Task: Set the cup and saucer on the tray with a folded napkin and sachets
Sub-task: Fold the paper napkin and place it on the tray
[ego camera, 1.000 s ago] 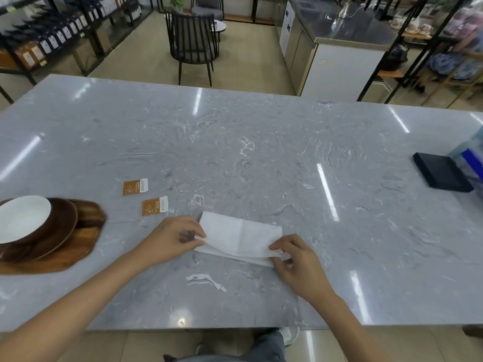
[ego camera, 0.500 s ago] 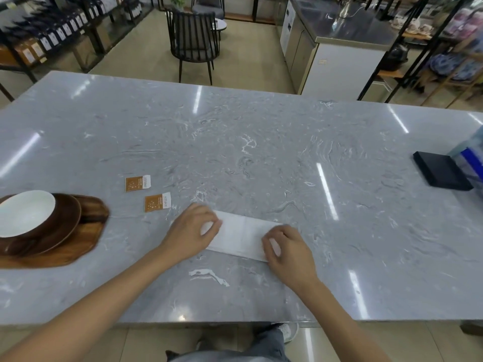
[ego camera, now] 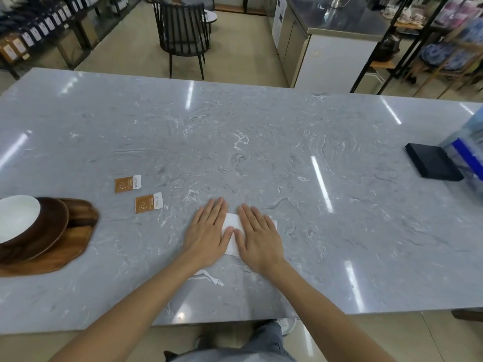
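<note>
My left grip [ego camera: 209, 235] and right grip [ego camera: 257, 237] lie flat, fingers straight and together, palms pressing the white napkin [ego camera: 232, 232], thumbs almost meeting over its middle. Half a second ago my fingers were bent at its two ends; now the napkin is narrower and mostly covered, only a strip showing between my hands.

Left of the napkin lie two brown sachets [ego camera: 148, 203], apart from each other. Further left sits the wooden tray [ego camera: 75, 241], carrying a dark saucer [ego camera: 53, 226] and white cup [ego camera: 17, 218], all cut off by the frame edge. Beyond the napkin the grey marble surface [ego camera: 261, 142] lies bare; far right rests a black box [ego camera: 432, 165].
</note>
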The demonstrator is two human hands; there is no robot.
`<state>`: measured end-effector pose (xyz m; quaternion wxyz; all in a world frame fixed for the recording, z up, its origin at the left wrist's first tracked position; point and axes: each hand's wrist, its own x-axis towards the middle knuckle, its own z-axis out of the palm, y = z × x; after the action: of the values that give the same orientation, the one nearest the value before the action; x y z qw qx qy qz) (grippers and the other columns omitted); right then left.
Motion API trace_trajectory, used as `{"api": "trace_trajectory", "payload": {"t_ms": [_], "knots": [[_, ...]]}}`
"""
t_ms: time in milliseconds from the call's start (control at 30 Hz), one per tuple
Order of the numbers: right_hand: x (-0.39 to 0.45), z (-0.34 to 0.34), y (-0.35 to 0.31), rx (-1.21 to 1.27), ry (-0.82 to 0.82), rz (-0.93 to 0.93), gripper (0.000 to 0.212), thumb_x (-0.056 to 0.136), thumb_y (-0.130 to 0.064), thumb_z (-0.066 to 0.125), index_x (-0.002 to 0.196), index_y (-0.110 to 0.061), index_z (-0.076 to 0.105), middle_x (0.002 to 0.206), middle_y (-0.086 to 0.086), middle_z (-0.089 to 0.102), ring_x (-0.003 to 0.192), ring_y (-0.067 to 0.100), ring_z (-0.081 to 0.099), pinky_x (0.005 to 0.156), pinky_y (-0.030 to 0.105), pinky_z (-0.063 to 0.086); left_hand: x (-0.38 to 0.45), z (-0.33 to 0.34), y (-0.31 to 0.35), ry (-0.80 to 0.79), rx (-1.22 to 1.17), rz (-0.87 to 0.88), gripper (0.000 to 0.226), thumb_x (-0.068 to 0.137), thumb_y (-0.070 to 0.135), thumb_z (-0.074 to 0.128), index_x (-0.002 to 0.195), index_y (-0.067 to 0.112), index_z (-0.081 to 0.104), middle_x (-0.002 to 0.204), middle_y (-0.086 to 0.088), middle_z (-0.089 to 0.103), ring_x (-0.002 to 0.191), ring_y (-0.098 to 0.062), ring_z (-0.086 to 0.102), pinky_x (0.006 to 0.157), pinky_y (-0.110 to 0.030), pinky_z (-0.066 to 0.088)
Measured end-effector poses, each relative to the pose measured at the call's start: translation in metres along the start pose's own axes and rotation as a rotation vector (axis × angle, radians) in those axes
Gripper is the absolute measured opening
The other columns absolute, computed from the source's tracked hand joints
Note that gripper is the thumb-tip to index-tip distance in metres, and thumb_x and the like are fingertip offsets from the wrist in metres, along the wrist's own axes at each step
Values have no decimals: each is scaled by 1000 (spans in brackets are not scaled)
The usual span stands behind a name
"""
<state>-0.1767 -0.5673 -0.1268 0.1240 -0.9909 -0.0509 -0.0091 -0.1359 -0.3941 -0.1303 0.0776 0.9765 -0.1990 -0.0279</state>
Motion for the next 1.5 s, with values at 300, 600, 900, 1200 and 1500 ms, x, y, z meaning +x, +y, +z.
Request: {"api": "trace_trajectory", "payload": {"t_ms": [300, 600, 900, 1200, 1500], "knots": [[-28, -9, 34, 10, -34, 108, 72, 103, -61, 15, 162, -22, 3, 171, -5, 7, 157, 13, 3, 129, 40, 8, -16, -4, -7, 0, -52, -236, 74, 98, 50, 6, 159, 9, -6, 169, -5, -10, 157, -20, -9, 127, -45, 0], [-29, -6, 30, 58, -4, 144, 71, 103, -58, 21, 162, -22, 9, 170, -5, 11, 157, 12, 4, 129, 39, 6, -42, -1, 24, 4, -100, -318, 70, 103, 46, 11, 157, 7, -9, 167, -7, -17, 156, -21, -13, 127, -46, -2], [-95, -24, 5, 287, 48, 157, 59, 105, -52, 23, 156, -24, 35, 163, 0, 34, 146, 20, 30, 124, 33, 18, 26, -15, -28, -70, 19, 175, 63, 103, 46, 6, 161, 22, -2, 170, 4, -6, 155, -16, -15, 127, -41, -1], [-117, -33, -16, 359, 26, 185, 45, 105, -46, 32, 145, -32, 46, 144, -9, 48, 127, 12, 40, 111, 32, 36, 79, -31, -41, -139, 85, 388, 59, 106, 46, 21, 160, 31, 4, 169, 5, -6, 156, -22, -11, 125, -40, 1], [24, -60, 10, 623, -201, 322, 52, 98, -25, 62, 144, -6, 46, 121, 10, 67, 108, 26, 66, 96, 36, 51, 47, -45, -46, -135, -434, -276, 83, 79, 47, 76, 146, 21, 35, 140, -17, 42, 134, -35, 38, 106, -40, 38]]}}
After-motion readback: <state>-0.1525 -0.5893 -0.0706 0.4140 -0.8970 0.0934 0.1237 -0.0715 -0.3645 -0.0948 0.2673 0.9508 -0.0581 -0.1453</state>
